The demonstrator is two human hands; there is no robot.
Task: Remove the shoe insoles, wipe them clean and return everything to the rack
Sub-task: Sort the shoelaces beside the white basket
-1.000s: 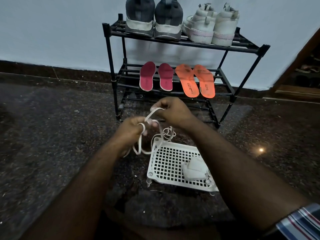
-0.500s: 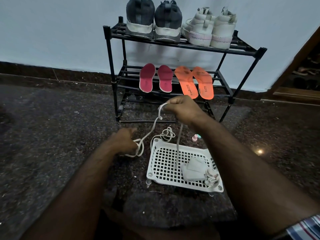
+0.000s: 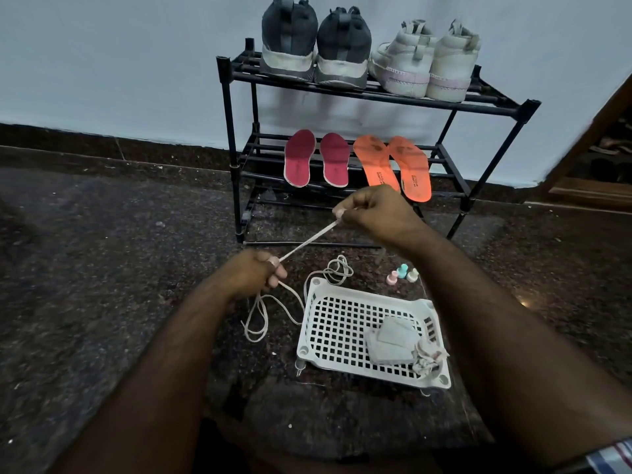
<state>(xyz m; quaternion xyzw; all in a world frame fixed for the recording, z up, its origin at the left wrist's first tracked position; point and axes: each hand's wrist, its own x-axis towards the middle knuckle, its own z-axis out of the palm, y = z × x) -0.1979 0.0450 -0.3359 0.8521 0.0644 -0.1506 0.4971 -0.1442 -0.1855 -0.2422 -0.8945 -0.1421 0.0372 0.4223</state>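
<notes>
Rack [image 3: 492, 104]: rigid black tube frame against the wall, needs no handling. Top shelf holds dark shoes [image 3: 316, 46] and pale high-tops [image 3: 427, 63], heels out; light, semi-stiff, I'd take them by the heel collar. Middle shelf: red insoles [image 3: 316, 159] and orange insoles [image 3: 393, 167] lying flat across the bars. Thin foam, floppy, probably light; I'd pinch at heel end or mid-edge and support the length so they don't fold. White basket [image 3: 342, 323] on the floor, folded cloth [image 3: 393, 340] inside: soft, bunch it to grab. Lace [image 3: 304, 244]: limp, slips through a loose grip. Right hand [image 3: 372, 213] fisted, pinching one end; left hand [image 3: 253, 271] curled round it lower down, span between taut, slack looped on floor.
</notes>
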